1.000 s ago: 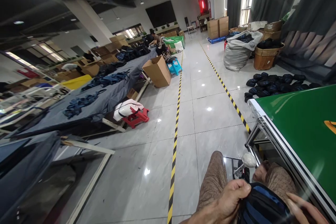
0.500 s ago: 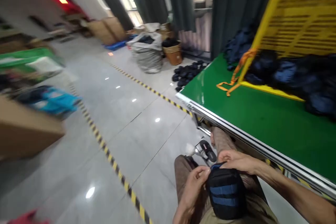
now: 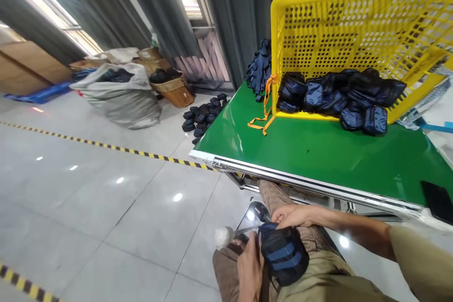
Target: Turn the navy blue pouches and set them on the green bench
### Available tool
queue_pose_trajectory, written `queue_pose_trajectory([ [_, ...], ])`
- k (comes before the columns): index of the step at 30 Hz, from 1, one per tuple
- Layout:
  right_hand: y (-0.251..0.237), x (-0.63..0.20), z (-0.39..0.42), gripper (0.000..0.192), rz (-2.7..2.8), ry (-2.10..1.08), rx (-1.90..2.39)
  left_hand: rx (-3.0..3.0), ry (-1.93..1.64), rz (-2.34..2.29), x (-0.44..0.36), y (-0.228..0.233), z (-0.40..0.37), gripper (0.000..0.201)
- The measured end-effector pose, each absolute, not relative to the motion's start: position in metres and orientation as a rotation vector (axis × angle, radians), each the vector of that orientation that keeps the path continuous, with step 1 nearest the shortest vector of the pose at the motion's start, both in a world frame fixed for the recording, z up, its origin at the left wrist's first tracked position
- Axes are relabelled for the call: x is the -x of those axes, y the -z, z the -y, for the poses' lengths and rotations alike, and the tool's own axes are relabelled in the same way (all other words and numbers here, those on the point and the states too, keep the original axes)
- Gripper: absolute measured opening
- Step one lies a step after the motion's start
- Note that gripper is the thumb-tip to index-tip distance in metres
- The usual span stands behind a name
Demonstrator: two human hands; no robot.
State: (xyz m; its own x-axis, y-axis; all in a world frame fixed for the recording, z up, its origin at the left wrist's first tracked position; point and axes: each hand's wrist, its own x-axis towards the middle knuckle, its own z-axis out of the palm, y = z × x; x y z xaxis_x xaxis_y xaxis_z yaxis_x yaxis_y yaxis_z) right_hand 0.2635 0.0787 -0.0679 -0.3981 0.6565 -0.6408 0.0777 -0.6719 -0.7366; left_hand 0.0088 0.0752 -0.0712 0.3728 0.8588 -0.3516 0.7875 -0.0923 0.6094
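Observation:
A small black pouch [image 3: 284, 255] with two blue bands rests on my lap, its top edge towards my knees. My left hand [image 3: 250, 260] is closed at the pouch's left upper edge, its fingertips partly hidden. At the top edge, my right hand [image 3: 292, 216] has its fingers bent and closed on the pouch, near a blue inner part. Just beyond the table edge, a tilted yellow basket [image 3: 307, 4] holds several dark blue pouches [image 3: 323, 92], two of them at its front rim.
The green table [image 3: 283, 144] has a metal edge right before my knees. A black phone [image 3: 438, 200] lies at its right. An orange strap [image 3: 265, 113] hangs from the basket. Pouches [image 3: 203, 115] are piled on the floor, near a large sack [image 3: 123, 99] and an orange-brown bin [image 3: 177, 89].
My view has swung right, bringing the whole basket front and the phone into sight. Both hands stay at the pouch on my lap; the left hand's fingers now point more upward along its side.

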Motion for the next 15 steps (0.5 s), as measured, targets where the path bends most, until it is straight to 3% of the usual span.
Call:
queue_pose_trajectory([
  [4, 0.07, -0.273, -0.083, 0.022, 1.335, -1.757, 1.723, -2.019, 0.099, -1.391, -0.015, 0.076, -0.072, 0.07],
  [8, 0.068, -0.269, -0.079, 0.018, 1.637, -1.27, 1.719, -2.008, 0.166, -1.36, -0.014, 0.067, -0.072, 0.083],
  [10, 0.065, -0.27, -0.074, 0.007, 1.873, -1.109, 1.636, -1.942, 0.124, -1.413, -0.01, 0.063, -0.069, 0.081],
  [15, 0.05, -0.285, -0.092, 0.018, 2.359, -1.102, 1.637, -1.763, -0.119, -1.54, 0.0, 0.066, -0.052, 0.048],
])
